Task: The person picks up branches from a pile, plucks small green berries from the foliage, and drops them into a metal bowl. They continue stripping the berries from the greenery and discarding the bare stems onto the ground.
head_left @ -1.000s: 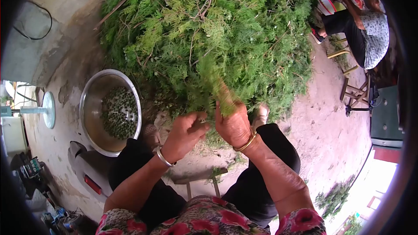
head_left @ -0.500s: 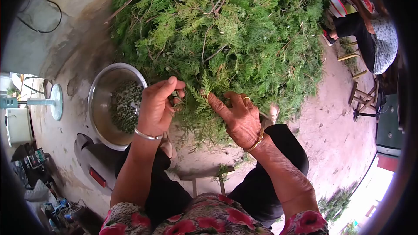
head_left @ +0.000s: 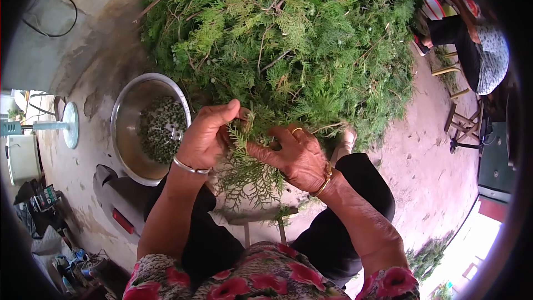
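Note:
A green sprig (head_left: 247, 175) hangs between my two hands, in front of my knees. My right hand (head_left: 297, 158) is closed on it, thumb and fingers pinching near its upper part. Close beside it, my left hand (head_left: 208, 136) has its fingers curled at the sprig's upper left edge; whether something small is between them is hidden. A large pile of leafy green branches (head_left: 311, 50) lies just beyond both hands. Left of my left hand stands a metal bowl (head_left: 125, 155), partly filled with small pale green cones (head_left: 161, 128).
Another person (head_left: 491, 55) sits at the upper right. A wooden stool frame (head_left: 463, 128) stands at the right. At the left are a pale blue fan (head_left: 70, 125) and clutter (head_left: 66, 266). A grey object with a red part (head_left: 116, 205) lies below the bowl.
My right hand has moved left, towards my left hand, with the sprig. More of the sprig now hangs below the hands. My left hand has shifted slightly to the right.

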`<action>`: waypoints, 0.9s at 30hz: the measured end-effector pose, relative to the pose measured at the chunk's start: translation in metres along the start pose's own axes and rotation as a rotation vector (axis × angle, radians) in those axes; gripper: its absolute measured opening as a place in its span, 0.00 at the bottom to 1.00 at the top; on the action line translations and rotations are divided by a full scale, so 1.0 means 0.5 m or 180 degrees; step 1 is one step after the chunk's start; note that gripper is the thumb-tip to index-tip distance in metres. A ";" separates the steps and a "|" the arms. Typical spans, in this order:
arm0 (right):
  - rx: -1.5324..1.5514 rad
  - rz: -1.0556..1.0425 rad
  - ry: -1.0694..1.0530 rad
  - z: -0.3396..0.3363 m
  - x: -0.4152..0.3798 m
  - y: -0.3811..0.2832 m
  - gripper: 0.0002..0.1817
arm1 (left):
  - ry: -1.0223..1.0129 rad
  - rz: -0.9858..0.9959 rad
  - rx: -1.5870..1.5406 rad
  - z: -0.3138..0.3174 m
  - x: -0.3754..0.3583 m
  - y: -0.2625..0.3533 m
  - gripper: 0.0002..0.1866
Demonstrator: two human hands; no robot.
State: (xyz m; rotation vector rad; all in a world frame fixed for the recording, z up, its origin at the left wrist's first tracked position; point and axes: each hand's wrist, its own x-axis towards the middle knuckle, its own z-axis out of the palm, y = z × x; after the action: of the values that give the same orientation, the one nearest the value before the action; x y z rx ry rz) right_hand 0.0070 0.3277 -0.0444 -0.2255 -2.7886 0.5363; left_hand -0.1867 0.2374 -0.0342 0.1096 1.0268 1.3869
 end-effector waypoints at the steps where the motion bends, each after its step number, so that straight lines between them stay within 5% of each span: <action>1: 0.0086 0.0082 -0.0140 -0.003 0.000 -0.005 0.31 | 0.0067 0.0079 -0.0027 -0.014 0.007 -0.008 0.14; 4: 0.0021 -0.0051 -0.0074 0.007 -0.002 -0.004 0.31 | -0.0131 0.0154 0.0240 -0.022 0.012 -0.009 0.12; 12: -0.0301 -0.0035 0.0020 0.014 -0.001 -0.003 0.28 | 0.0631 0.0601 0.0686 -0.016 -0.002 0.016 0.06; 15: -0.0107 -0.0196 -0.0011 0.014 -0.003 0.004 0.32 | 0.1130 0.1647 0.1226 -0.034 -0.003 0.034 0.05; 18: 0.0851 0.0295 0.0176 0.024 -0.010 0.023 0.33 | 0.1180 0.1364 0.0560 -0.045 -0.028 0.074 0.05; 21: 0.3270 0.1961 0.0490 0.030 -0.003 0.036 0.19 | 0.0936 0.0919 -0.0041 -0.061 -0.032 0.065 0.06; 24: 0.4625 0.2521 0.0844 -0.029 0.046 0.001 0.17 | 0.0498 0.0507 -0.0265 -0.040 -0.020 0.024 0.05; 27: 0.4798 0.2533 0.0722 -0.017 0.047 -0.001 0.18 | 0.0230 0.0311 0.0118 0.001 -0.020 -0.011 0.06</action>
State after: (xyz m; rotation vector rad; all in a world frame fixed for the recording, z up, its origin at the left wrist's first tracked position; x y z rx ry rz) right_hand -0.0124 0.3349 -0.0306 -0.8832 -1.3183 2.2852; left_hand -0.1807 0.2277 -0.0318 0.1393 1.1200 1.4695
